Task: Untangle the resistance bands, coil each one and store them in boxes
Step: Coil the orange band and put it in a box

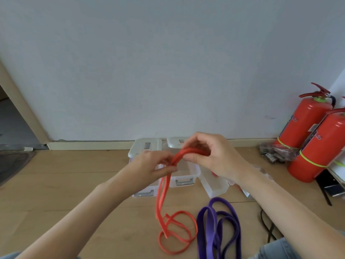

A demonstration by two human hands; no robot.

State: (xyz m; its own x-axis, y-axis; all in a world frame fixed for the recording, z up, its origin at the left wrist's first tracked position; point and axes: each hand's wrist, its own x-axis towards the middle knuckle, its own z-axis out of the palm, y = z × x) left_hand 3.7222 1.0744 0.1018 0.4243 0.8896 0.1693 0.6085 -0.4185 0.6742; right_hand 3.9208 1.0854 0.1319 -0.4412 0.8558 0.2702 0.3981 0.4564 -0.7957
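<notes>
Two hands hold the red band [164,199] up over the boxes [183,176]: left hand [149,165] pinches the doubled strands between thumb and fingers, right hand [211,156] curls its fingers round the arched top just beside it. Judgement: the band looks light, limp and rubbery, flat in section; it should spring back out of a coil if let go, so grip the stacked turns, not a single strand. From the left hand it hangs as two strands to the floor, ending in loose, overlapping loops in front of the boxes. Matte orange-red, narrow. Purple band [218,227], wider, lies in folds just right of those loops, apart from them. Extinguishers [306,135] stand well right of the boxes.
</notes>
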